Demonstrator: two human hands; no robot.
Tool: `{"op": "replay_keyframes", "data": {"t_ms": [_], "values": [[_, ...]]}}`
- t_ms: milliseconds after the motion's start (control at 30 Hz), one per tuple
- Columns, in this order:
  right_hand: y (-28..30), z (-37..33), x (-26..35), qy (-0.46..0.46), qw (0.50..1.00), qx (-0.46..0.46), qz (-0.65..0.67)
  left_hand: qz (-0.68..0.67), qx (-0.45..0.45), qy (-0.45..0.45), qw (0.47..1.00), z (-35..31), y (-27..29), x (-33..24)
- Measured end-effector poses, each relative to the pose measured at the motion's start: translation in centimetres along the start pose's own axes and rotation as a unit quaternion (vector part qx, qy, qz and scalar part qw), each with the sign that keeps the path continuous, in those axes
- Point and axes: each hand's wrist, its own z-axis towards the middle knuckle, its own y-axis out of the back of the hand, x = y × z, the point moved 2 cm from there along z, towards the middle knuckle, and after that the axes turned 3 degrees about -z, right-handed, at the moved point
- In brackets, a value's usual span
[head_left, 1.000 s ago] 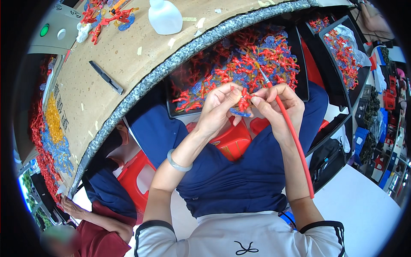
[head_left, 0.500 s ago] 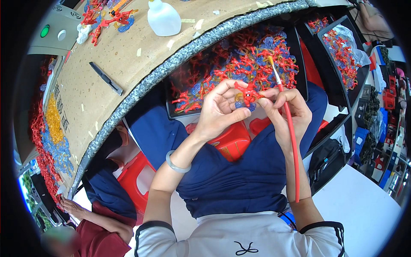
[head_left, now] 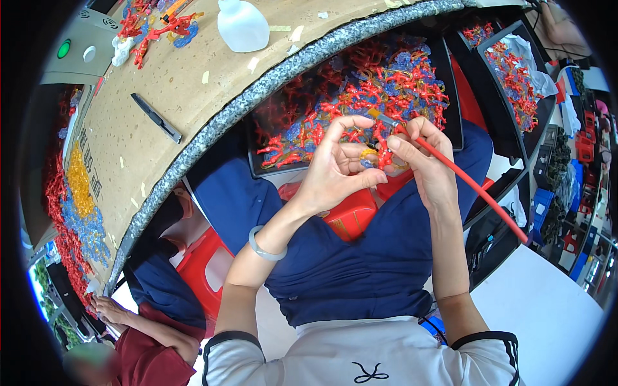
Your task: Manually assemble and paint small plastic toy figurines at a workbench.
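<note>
A small red toy figure (head_left: 384, 154) with yellow and translucent blue parts sits between my hands, above the tray. My left hand (head_left: 335, 168) curls around its left side, with the thumb below and the fingers behind; its exact grip is partly hidden. In my right hand (head_left: 426, 157) is a paintbrush (head_left: 475, 186) with a long red handle. The handle slants down to the right, and the bristles point left above the figure. My right thumb tip is at the figure's upper right side.
A black tray (head_left: 260, 168) on my lap holds many similar figures. On the curved table (head_left: 199, 122) lie a box cutter (head_left: 156, 118), a white plastic bottle (head_left: 243, 27) and piles of coloured pieces (head_left: 82, 186). A co-worker's hand (head_left: 109, 309) is at lower left; more trays (head_left: 515, 83) stand right.
The paintbrush has swung from nearly upright to a slant, its bristles moving left and down to the figure. The figure has turned and moved slightly right and down.
</note>
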Motion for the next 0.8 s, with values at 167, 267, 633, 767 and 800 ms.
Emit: {"op": "replay_keyframes", "data": {"t_ms": [167,267,633,767,800], "values": [[0.6,0.4,-0.3,-0.029,0.999,0.007,0.04,-0.026,0.016,0.029,0.999,0.0,0.0,-0.4],[0.7,0.5,-0.4,-0.049,0.997,0.005,0.054,-0.034,0.026,0.036,0.998,-0.1,0.0,-0.4],[0.7,0.4,-0.3,-0.054,0.994,0.013,0.093,-0.055,0.048,0.031,0.997,0.0,0.2,-0.1],[1.0,0.5,-0.7,-0.053,0.994,0.013,0.094,-0.04,0.036,-0.012,0.998,-0.1,-0.3,-0.3],[1.0,0.5,-0.7,-0.054,0.994,0.011,0.096,-0.021,0.039,-0.017,0.999,-0.1,-0.2,-0.2]]}}
